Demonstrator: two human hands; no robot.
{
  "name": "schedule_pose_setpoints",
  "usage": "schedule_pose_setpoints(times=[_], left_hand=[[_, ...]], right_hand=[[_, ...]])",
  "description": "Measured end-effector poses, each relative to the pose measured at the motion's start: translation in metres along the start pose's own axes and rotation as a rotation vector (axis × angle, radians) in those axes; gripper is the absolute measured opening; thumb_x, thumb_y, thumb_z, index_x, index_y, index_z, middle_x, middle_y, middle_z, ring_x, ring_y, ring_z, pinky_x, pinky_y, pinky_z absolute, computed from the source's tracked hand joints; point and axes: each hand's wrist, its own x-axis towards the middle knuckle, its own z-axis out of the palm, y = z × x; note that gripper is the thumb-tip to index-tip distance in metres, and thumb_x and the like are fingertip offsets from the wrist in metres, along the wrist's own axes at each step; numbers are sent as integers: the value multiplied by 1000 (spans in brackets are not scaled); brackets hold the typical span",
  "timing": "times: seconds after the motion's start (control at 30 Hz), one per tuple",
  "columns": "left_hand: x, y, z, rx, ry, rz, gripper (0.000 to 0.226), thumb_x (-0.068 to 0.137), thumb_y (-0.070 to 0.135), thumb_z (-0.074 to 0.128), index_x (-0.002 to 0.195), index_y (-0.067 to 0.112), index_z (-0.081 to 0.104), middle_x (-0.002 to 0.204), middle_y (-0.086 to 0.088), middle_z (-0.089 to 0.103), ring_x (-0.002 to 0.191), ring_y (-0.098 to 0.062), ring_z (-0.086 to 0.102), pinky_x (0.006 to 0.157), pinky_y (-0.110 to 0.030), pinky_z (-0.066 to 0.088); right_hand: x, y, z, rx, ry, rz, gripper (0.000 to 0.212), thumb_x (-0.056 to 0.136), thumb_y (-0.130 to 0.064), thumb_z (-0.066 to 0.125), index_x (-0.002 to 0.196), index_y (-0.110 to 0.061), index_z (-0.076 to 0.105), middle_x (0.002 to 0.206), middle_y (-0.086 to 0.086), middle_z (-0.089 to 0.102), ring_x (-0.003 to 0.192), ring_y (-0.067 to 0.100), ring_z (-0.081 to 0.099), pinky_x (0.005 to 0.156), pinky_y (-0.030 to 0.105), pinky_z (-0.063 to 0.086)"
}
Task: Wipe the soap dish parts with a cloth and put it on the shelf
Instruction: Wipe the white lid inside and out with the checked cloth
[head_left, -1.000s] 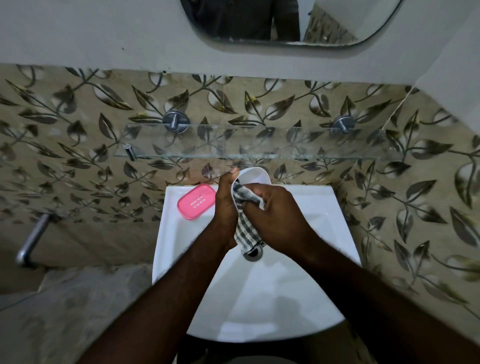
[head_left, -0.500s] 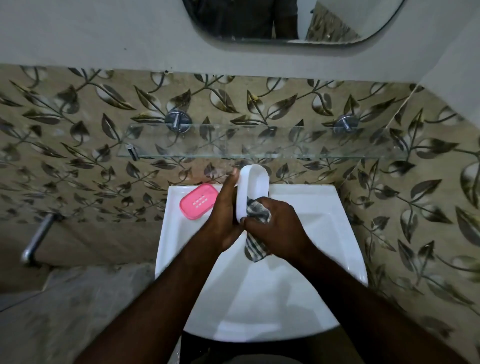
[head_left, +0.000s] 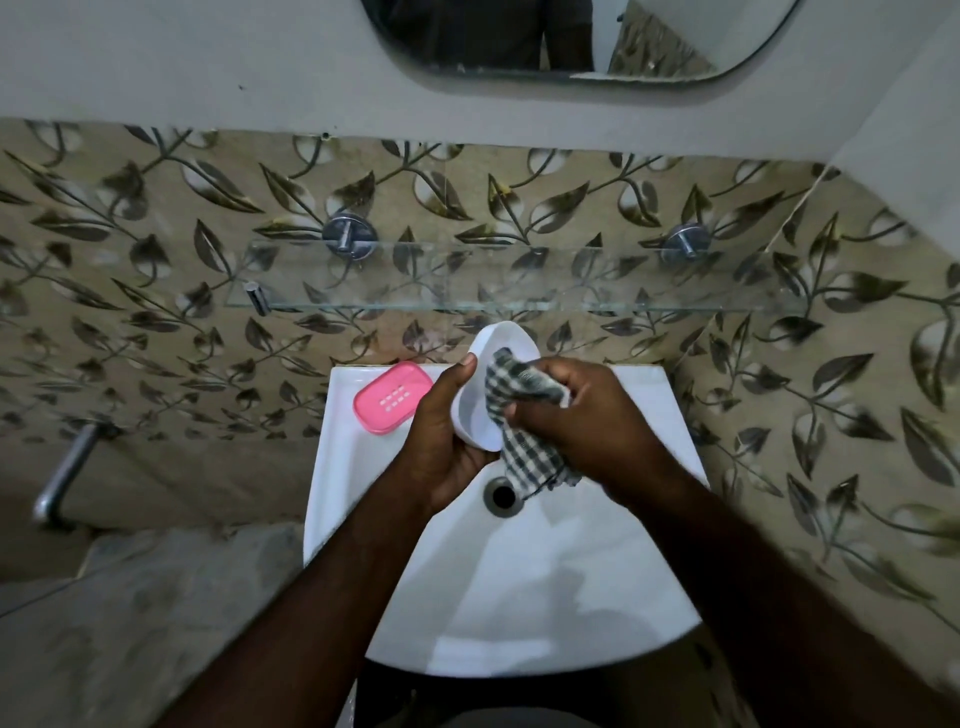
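My left hand (head_left: 441, 436) grips the white soap dish base (head_left: 493, 348), held on edge above the back of the white sink (head_left: 519, 597). My right hand (head_left: 582, 421) holds a checked cloth (head_left: 524, 447) bunched against the inside of the dish; a loose end hangs down toward the drain (head_left: 501, 496). The pink slotted soap dish insert (head_left: 393, 397) lies on the sink's back left corner. The glass shelf (head_left: 519, 291) runs along the wall just above the dish, with nothing on it.
Two chrome brackets (head_left: 349, 235) (head_left: 684, 243) fix the shelf to the leaf-patterned tile wall. A mirror (head_left: 571, 36) hangs above. A chrome pipe (head_left: 65, 475) sticks out low on the left. A grey stone counter (head_left: 130, 613) lies left of the sink.
The cloth has moved up inside the white dish, and my right hand shifted up and right with it. The dish has tilted a little in my left hand.
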Motion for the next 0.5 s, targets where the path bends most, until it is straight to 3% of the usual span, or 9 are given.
schedule_pose_setpoints(times=[0.1,0.2,0.27,0.33,0.4,0.43,0.5], left_hand=[[0,-1,4,77,48,-28,51,75,44,70,104,2,72,95,-19,72,89,-31,69,91,-41,52],[-2,6,6,133,90,27,31,85,36,63,101,11,69,87,-13,75,82,-28,72,89,-43,53],[0,8,9,177,102,27,27,88,35,62,104,14,66,81,-10,76,78,-26,73,86,-44,54],[2,8,12,208,111,26,27,88,38,62,103,15,65,78,-9,75,75,-25,73,81,-41,57],[3,6,14,213,120,67,29,89,41,62,102,15,67,77,-8,75,73,-23,72,74,-36,59],[4,4,14,231,107,83,32,90,42,60,101,13,68,76,-9,74,70,-22,72,71,-33,58],[3,0,17,248,75,102,42,91,44,57,93,4,71,71,-13,72,64,-23,70,67,-30,57]], right_hand=[[-15,10,27,-250,-119,-99,22,77,0,65,90,-16,72,79,-3,72,72,6,66,67,21,51],[-18,24,26,-368,-135,-176,28,78,-8,61,102,-19,70,95,-2,72,86,16,66,75,28,52],[-15,30,22,-608,-89,-309,39,77,-7,60,113,-20,68,108,-2,71,95,22,64,79,29,50],[-15,31,24,-706,-63,-359,40,74,-9,57,110,-20,68,108,-1,71,97,25,63,80,31,49],[-17,23,27,-558,-49,-267,30,75,-12,55,101,-16,71,99,3,73,92,24,66,79,33,51],[-16,16,27,-356,-29,-142,23,79,-11,56,97,-11,72,94,8,74,88,24,68,79,34,53],[-11,3,29,275,-28,144,16,87,-1,55,93,3,69,89,22,73,82,29,71,79,40,57]])
